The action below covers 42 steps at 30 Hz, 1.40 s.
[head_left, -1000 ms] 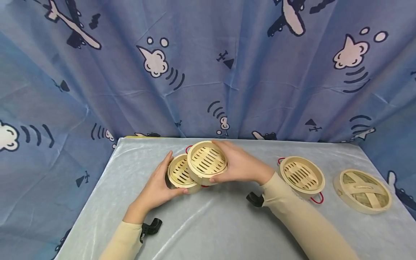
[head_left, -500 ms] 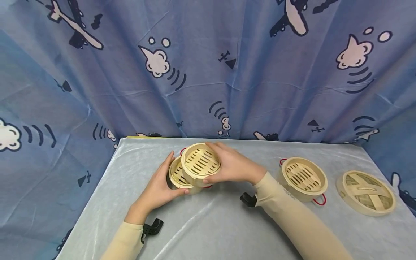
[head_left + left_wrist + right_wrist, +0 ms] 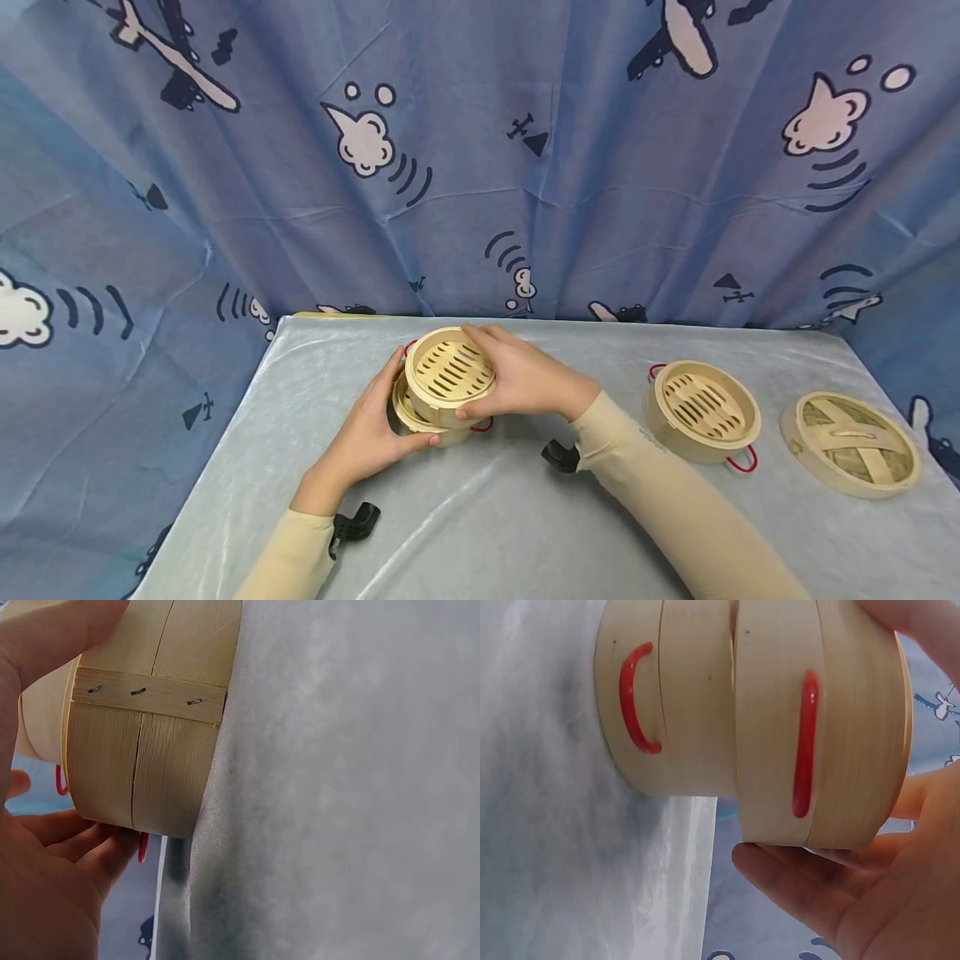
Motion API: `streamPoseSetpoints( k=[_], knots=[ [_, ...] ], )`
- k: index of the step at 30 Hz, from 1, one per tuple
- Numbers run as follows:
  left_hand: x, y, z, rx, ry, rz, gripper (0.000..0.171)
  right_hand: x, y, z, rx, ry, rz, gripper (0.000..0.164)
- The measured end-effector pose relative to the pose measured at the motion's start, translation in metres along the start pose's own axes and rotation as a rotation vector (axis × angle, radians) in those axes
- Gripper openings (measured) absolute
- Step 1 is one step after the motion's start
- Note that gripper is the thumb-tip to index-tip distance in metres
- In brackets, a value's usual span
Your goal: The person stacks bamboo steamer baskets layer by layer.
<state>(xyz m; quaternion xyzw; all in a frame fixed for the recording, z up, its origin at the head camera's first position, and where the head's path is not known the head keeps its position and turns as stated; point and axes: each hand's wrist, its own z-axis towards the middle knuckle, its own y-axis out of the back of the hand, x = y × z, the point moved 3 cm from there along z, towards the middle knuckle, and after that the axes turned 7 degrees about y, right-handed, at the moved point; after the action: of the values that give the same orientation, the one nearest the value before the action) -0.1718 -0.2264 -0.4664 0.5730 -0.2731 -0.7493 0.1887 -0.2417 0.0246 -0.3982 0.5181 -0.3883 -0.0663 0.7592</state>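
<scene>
My right hand grips a round bamboo steamer basket by its side, thumb in front and fingers behind. This upper basket has a slotted base and red handles, and it overlaps the rim of a second steamer basket below. That lower basket stands on the table, and my left hand holds it, thumb at the near side and fingers round the back. In the right wrist view the upper basket sits offset from the lower one, close against its rim. Most of the lower basket's slotted base is hidden.
To the right on the grey cloth-covered table stands another steamer basket with red handles. Beside it lies a woven bamboo steamer lid. A blue patterned curtain hangs behind the table's far edge.
My right hand has moved left with the upper basket, bringing it further over the lower one. The left hand stays round the lower basket.
</scene>
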Motion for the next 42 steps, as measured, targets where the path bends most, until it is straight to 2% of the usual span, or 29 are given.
streamPoseSetpoints(
  k=[13,24,33,42],
  knots=[
    [0.0,-0.001,0.003,0.006,-0.009,-0.06,0.143,0.009,-0.008,0.005,-0.005,-0.023,-0.006,0.131],
    [0.002,-0.001,0.0,0.0,0.055,-0.079,0.153,0.02,-0.014,0.01,-0.037,-0.03,-0.005,0.121],
    [0.002,0.002,0.001,-0.007,0.091,-0.054,0.154,0.026,-0.017,0.007,-0.049,-0.007,-0.012,0.123],
    [0.002,0.001,0.0,0.006,0.108,-0.053,0.152,0.026,-0.021,0.004,-0.064,-0.025,-0.016,0.128]
  ],
)
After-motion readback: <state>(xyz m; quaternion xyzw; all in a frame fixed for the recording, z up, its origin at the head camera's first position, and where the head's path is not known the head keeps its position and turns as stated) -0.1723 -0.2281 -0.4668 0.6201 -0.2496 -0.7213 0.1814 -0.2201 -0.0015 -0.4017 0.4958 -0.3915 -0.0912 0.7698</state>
